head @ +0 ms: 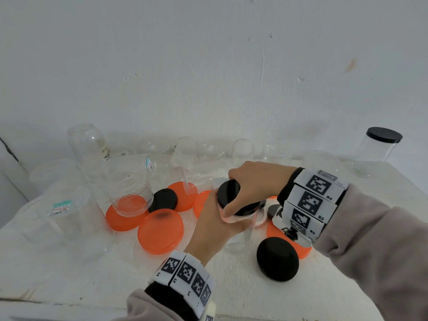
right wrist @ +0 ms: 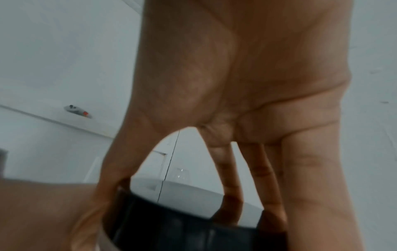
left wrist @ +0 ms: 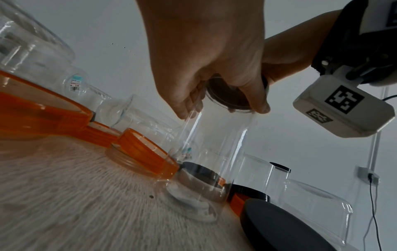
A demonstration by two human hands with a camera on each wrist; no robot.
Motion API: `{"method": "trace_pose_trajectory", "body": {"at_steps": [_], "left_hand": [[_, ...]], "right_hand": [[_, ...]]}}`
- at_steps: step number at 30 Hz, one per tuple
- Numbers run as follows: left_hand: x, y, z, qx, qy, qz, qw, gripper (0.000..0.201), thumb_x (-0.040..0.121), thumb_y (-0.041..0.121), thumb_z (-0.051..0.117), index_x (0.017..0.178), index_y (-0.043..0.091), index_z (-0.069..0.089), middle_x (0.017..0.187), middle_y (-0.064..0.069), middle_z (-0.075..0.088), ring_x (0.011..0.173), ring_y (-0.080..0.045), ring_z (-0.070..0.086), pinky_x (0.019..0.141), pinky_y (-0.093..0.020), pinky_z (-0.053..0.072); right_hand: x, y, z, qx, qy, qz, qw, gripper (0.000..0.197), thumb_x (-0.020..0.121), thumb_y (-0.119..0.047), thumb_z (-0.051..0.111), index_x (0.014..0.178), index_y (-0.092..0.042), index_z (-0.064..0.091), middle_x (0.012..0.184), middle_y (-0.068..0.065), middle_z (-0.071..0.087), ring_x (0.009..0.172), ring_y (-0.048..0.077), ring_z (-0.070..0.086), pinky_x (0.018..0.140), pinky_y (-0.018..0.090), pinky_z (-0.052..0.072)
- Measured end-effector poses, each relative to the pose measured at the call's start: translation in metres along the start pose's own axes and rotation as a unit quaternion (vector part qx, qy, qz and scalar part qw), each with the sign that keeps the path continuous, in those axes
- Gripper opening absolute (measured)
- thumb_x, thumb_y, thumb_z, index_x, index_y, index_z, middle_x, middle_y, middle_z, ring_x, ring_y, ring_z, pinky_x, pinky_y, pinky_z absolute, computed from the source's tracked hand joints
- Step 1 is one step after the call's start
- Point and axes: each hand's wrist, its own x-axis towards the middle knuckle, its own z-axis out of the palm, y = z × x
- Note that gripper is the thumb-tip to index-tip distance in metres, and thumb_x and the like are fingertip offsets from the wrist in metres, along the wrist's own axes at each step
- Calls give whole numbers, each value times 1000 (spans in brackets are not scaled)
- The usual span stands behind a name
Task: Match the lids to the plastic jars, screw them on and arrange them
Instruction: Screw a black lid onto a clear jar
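Note:
A clear plastic jar (head: 240, 239) stands upright on the white table (head: 254, 297), near the middle. My left hand (head: 214, 225) wraps round its upper wall from the left. A black lid (head: 228, 193) sits on the jar's mouth, tilted a little in the head view. My right hand (head: 245, 188) comes from the right and grips the lid's rim from above with thumb and fingers. In the left wrist view the left hand (left wrist: 204, 59) holds the jar (left wrist: 214, 152), and the lid (left wrist: 227, 96) shows dark through the wall. In the right wrist view my fingers (right wrist: 232, 195) reach down onto the lid (right wrist: 182, 225).
Several orange lids (head: 159, 230) and loose black lids (head: 278, 258) (head: 163, 200) lie around the jar. Several clear jars (head: 129, 181) stand upturned to the left and along the back wall. A jar closed with a black lid (head: 379, 144) stands at the far right corner.

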Motion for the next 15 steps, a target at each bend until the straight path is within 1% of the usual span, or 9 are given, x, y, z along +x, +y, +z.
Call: {"method": "trace_pose_trajectory", "body": {"at_steps": [2,3,5,6,7,8,11,13,15], "left_hand": [[0,0,0,-3,2,-8,1000,71,59,28,88,108,51,42,111,25,57,103,18,51,76,2,40],[0,0,-1,0,-1,-8,1000,71,59,28,88,109,50,43,112,25,58,103,17,52,76,2,40],[1,0,0,5,-7,0,1000,70,60,26,88,111,47,45,111,24,59,103,15,53,76,2,40],[1,0,0,5,-6,-4,1000,71,59,26,88,111,47,44,111,24,59,103,16,52,76,2,40],[1,0,0,3,-5,-12,1000,73,59,27,89,111,47,42,112,24,57,103,17,51,76,3,40],[1,-1,1,0,-5,-16,1000,74,58,27,89,111,48,41,114,24,56,103,18,50,75,3,40],[0,-1,0,5,-5,-18,1000,73,58,29,88,110,49,40,113,23,55,102,19,49,75,2,40],[0,0,0,1,-5,-14,1000,71,58,27,88,108,49,42,111,23,57,101,18,51,73,2,40],[0,0,0,-2,-2,-9,1000,71,59,25,88,107,49,42,110,23,58,100,18,52,72,2,40]], "right_hand": [[1,0,1,-2,4,12,1000,68,64,-75,65,97,-17,55,88,-4,62,72,11,59,54,23,40],[1,1,1,5,-8,17,1000,70,64,-75,66,102,-17,54,90,-5,61,76,12,59,58,24,43],[-1,3,-5,19,-63,12,998,79,66,-67,71,126,-23,45,107,-10,54,96,14,57,77,31,51],[-2,3,-8,19,-86,2,996,87,67,-60,74,138,-28,36,116,-10,47,108,16,53,88,36,50],[-2,3,-10,14,-94,-9,995,92,68,-54,77,144,-32,30,120,-10,41,114,17,48,94,38,47],[-2,3,-11,10,-89,-21,996,93,68,-50,78,145,-33,30,120,-10,38,115,16,45,95,37,46],[-2,4,-11,13,-57,-34,998,81,66,-53,78,135,-29,44,112,-12,43,103,11,47,83,30,47],[-1,4,-7,15,-35,-24,999,67,64,-61,75,115,-23,55,104,-9,55,91,13,57,72,28,51],[0,3,-2,12,-10,-12,1000,63,64,-68,71,100,-18,57,95,-3,61,80,13,59,60,25,48]]}}
